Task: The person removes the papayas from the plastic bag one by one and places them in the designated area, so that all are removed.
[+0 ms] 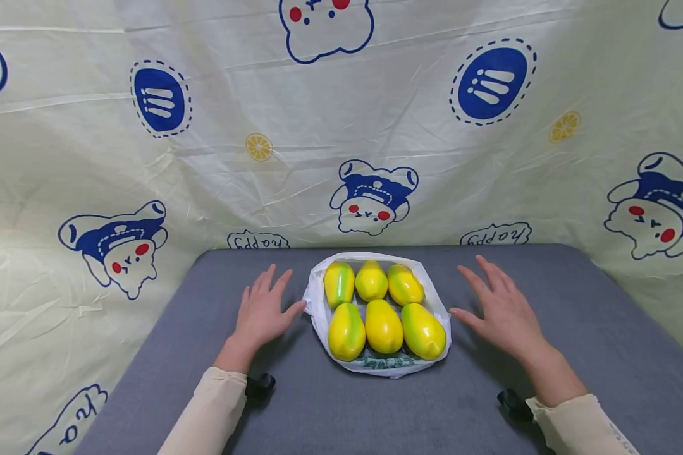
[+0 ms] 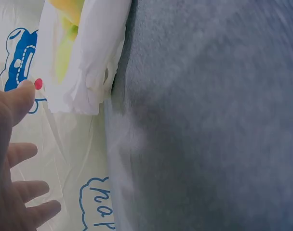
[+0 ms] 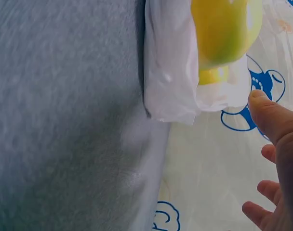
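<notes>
A white plastic bag (image 1: 313,319), its mouth spread wide, sits in the middle of the table. Inside it lie several glossy yellow-green fruits (image 1: 384,326), shaped like papayas, in two rows. My left hand (image 1: 262,313) hovers just left of the bag, fingers spread and thumb tip close to the rim. On the other side, my right hand (image 1: 503,313) is held the same way, with its thumb pointing at the bag's right edge. Neither hand holds anything. Both wrist views show the bag's crumpled side (image 2: 100,53) near the thumb.
The grey table (image 1: 347,417) stretches out around the bag. Behind it hangs a pale sheet (image 1: 216,189) printed with cartoon figures, which also drops down at both sides. Dark wrist-worn devices (image 1: 260,387) sit at the cuffs of the light sleeves. Green print (image 1: 389,362) shows inside the bag's near edge.
</notes>
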Motion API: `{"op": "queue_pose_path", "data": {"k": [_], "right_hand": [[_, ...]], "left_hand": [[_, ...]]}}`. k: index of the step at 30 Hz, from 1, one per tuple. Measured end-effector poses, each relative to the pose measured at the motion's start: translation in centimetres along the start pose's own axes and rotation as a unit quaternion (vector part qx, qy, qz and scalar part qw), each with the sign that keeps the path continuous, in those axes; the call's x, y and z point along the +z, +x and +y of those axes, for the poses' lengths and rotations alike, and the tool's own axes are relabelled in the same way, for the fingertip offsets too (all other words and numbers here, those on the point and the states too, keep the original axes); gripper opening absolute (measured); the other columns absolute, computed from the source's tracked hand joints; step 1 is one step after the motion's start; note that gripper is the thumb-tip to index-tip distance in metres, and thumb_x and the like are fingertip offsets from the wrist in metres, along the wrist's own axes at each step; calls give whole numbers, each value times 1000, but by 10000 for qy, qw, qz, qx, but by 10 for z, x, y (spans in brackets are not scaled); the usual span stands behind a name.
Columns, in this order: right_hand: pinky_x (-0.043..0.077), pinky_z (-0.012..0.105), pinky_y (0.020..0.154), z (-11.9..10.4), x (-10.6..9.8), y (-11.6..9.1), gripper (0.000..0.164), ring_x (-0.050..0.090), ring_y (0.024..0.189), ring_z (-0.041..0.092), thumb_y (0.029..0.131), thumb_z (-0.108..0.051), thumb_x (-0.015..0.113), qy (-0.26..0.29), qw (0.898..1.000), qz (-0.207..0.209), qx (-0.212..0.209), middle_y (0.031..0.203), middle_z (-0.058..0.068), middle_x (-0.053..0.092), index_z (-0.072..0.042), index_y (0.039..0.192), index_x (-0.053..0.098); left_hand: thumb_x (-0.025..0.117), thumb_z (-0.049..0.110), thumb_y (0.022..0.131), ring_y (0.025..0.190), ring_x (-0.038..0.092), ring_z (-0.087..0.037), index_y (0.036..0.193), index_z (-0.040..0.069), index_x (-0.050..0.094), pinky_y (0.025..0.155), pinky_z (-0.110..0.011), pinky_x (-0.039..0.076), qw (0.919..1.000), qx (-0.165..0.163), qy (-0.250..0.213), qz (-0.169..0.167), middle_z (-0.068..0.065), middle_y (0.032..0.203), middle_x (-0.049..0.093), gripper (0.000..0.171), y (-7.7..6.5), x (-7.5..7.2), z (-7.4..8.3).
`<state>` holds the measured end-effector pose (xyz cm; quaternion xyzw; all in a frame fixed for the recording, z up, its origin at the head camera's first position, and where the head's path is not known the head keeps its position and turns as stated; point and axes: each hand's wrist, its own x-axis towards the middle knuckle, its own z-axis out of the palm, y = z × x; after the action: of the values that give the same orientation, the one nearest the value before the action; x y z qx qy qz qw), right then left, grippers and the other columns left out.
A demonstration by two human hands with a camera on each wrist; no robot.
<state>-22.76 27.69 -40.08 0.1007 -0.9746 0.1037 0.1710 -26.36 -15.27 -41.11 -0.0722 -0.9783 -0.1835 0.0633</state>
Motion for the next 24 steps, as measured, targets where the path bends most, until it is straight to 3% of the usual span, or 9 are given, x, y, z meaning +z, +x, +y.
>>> {"op": "queue_pose_path", "data": {"k": [7,15,20,24], "right_hand": [[37,76,98,-12,-5,-2,76,35,137,51,85,-36,76,371,9990,1,-255,161,19,27,-17,150,42],[38,74,101,-28,-3,-5,70,34,141,46,89,-33,74,1169,9915,-364,-450,161,17,30,-16,149,43],[39,73,102,-38,-1,-6,67,37,140,44,92,-37,70,1681,9830,-589,-439,157,17,36,-17,150,43],[42,71,100,-45,1,-6,65,44,135,42,92,-41,69,2014,9754,-767,-459,152,16,42,-18,148,45]], "left_hand": [[57,50,95,147,34,-40,156,20,35,115,-63,32,9987,-118,-483,129,-14,164,28,72,3,4,4],[57,43,98,149,34,-33,156,19,34,117,-59,34,9862,-216,-1632,195,-10,162,33,67,5,11,8],[59,38,98,143,42,-36,156,17,33,114,-56,39,9671,-307,-2520,169,-12,160,35,66,9,18,14],[59,40,98,140,46,-36,155,21,34,109,-55,45,9414,-677,-3303,80,-10,161,35,65,12,24,23]]}}
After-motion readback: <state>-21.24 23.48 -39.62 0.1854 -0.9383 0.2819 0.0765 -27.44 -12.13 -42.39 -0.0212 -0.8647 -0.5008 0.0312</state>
